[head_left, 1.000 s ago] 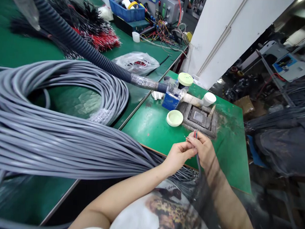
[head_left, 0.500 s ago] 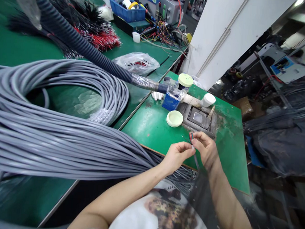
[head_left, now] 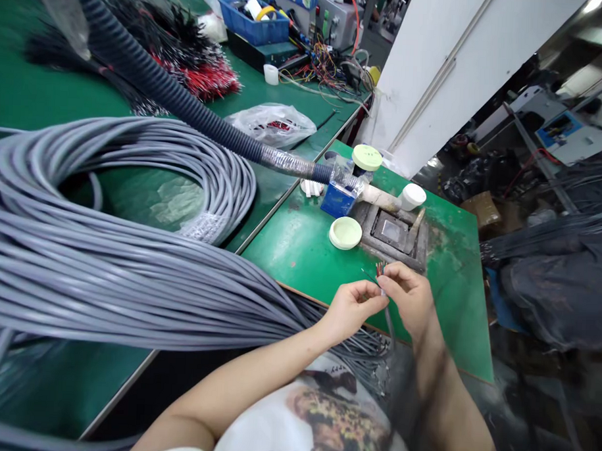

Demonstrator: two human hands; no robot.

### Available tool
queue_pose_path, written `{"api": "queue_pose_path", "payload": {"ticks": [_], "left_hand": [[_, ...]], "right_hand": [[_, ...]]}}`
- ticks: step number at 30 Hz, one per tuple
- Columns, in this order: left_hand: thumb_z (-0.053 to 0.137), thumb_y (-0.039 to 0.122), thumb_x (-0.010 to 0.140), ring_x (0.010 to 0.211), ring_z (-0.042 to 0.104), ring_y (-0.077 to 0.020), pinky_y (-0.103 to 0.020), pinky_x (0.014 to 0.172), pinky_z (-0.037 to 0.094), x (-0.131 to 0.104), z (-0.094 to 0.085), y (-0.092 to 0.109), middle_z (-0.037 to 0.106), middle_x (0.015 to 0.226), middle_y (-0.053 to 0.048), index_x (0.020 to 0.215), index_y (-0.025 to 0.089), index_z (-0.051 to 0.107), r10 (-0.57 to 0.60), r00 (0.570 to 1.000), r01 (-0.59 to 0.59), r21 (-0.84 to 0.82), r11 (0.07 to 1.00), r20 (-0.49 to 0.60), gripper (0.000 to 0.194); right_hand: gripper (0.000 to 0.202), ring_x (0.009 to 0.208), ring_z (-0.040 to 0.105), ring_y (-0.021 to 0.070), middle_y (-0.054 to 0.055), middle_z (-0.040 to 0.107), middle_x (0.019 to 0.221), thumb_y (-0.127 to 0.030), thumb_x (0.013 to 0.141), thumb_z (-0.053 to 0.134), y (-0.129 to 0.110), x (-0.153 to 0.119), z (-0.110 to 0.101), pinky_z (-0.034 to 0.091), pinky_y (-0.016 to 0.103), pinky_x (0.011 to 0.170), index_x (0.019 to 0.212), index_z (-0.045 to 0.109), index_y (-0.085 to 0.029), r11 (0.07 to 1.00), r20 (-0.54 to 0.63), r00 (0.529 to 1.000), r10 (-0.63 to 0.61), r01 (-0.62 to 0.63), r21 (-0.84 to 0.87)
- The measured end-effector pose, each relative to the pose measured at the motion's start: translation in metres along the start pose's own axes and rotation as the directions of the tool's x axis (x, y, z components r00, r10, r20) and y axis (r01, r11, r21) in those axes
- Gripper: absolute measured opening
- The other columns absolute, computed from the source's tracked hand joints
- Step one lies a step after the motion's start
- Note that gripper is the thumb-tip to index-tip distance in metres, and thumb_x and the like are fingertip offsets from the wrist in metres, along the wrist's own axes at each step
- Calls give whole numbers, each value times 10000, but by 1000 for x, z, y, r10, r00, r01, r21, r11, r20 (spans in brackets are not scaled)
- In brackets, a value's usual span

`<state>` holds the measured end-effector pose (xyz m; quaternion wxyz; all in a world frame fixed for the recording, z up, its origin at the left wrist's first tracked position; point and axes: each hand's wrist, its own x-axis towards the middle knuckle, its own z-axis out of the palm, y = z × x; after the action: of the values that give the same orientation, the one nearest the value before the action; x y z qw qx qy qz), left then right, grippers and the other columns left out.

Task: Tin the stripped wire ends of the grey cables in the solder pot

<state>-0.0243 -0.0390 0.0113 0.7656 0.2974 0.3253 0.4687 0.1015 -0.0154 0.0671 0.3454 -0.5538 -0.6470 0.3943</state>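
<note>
Between my two hands is the end of a grey cable (head_left: 389,319), with its thin coloured wires (head_left: 380,270) fanned out at the top. My left hand (head_left: 353,307) pinches the cable just below the bared wires. The fingers of my right hand (head_left: 411,296) are closed on the wires from the other side. One or two dark strands stick out to the left. Just beyond my hands lies a grimy solder pot (head_left: 390,231) with a square silvery surface. Close by on the green board stands a shallow pale dish (head_left: 345,233).
A large coil of grey cable (head_left: 131,272) covers the left table. A dark corrugated hose (head_left: 200,120) crosses above it to a blue box (head_left: 337,199). A white cup (head_left: 412,196) and a round pale lid (head_left: 367,157) stand around the pot. Black and red wire bundles (head_left: 202,77) lie behind.
Both hands have shifted very slightly right and down with the cable end. The grip looks the same, and the wires sit at a slightly different angle.
</note>
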Motion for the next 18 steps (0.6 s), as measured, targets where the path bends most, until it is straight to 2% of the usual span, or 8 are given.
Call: {"api": "queue_pose_path", "payload": {"ticks": [3,6,13,18], "left_hand": [[756,470,658,590,430,-84,-233,613,341,0,2,-1,533,612,25,673,117,609,13,1000,-13,-9,1000,19,382],[758,479,641,600,433,-89,-237,627,347,1,5,-1,526,613,25,659,118,601,16,999,-16,-10,1000,28,394],[753,466,654,616,439,-93,-245,646,365,0,5,-2,532,632,17,656,119,593,27,999,-26,-10,1000,44,381],[741,470,678,617,439,-91,-244,644,371,1,5,-6,527,630,17,662,118,600,45,998,-45,0,999,50,379]], "right_hand": [[78,787,551,170,5,590,787,-249,785,664,-2,-1,1,429,299,763,743,617,-202,998,25,999,-27,28,-54],[143,743,541,160,2,577,746,-250,803,638,-4,-1,3,426,291,735,678,597,-195,997,42,999,-31,34,-74],[172,696,511,146,-5,533,702,-266,827,597,-6,-2,5,408,274,676,675,580,-188,999,49,998,49,-48,-23],[191,683,501,145,-6,521,691,-262,823,594,-7,-1,6,409,273,666,650,568,-187,999,48,998,47,-47,-2]]}}
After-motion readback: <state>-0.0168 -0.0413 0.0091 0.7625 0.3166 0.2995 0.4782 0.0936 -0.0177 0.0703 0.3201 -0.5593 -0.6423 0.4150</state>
